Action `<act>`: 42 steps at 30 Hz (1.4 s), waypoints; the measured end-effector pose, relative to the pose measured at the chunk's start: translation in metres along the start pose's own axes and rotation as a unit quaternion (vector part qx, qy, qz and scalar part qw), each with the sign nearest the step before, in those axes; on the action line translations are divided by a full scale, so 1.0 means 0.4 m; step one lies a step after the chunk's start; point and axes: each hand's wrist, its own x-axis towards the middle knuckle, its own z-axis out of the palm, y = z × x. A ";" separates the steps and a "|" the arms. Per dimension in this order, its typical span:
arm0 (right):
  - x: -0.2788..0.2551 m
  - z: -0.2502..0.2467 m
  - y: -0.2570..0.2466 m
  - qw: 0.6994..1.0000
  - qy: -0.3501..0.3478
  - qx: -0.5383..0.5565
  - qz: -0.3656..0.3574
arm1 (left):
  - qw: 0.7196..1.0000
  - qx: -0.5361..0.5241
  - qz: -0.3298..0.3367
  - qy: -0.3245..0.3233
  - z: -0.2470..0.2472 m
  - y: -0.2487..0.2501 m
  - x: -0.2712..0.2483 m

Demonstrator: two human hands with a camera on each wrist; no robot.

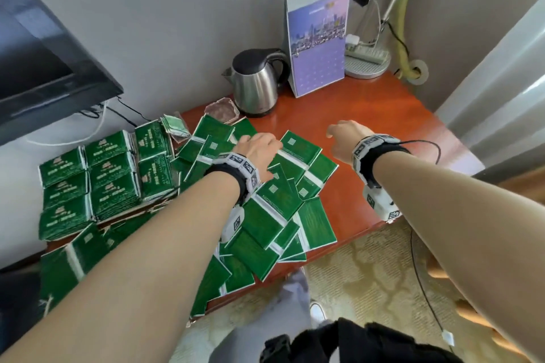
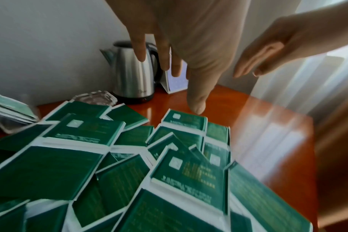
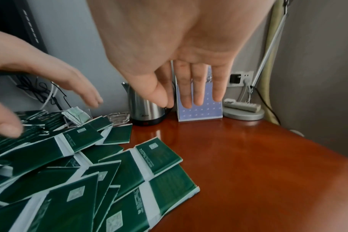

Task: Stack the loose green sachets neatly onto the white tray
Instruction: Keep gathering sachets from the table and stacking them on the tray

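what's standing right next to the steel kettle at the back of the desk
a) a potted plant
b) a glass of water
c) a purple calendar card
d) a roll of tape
c: the head view shows the purple calendar card standing upright against the wall just right of the steel kettle, on the wooden desk.

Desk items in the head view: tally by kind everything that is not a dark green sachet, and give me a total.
Steel kettle: 1
Standing calendar card: 1
Glass ashtray: 1
Desk lamp: 1
Power strip: 1
Clear holder of pale packets: 1
Total: 6
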 end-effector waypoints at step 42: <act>0.288 0.263 -0.028 0.968 -0.003 0.236 0.087 | 0.955 0.147 0.133 -0.221 0.240 0.045 0.241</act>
